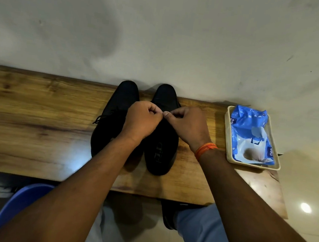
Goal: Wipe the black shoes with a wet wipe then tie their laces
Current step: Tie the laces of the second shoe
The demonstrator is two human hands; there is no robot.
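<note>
Indoors: wooden bench point(38, 129) against pale wall point(162, 34); both hands' grips pinching right shoe point(161, 140) lace.

This looks like a plain indoor room, likely in a home or a simple workplace, though nothing settles which. A narrow wooden table point(38, 129) with a glossy top stands pushed against a bare, off-white wall point(162, 34) marked with scuffs and smudges. Below it lies a pale, shiny tiled floor point(303, 191) that mirrors a round ceiling light, and a blue plastic chair point(18, 205) stands at the near side of the table.
</note>
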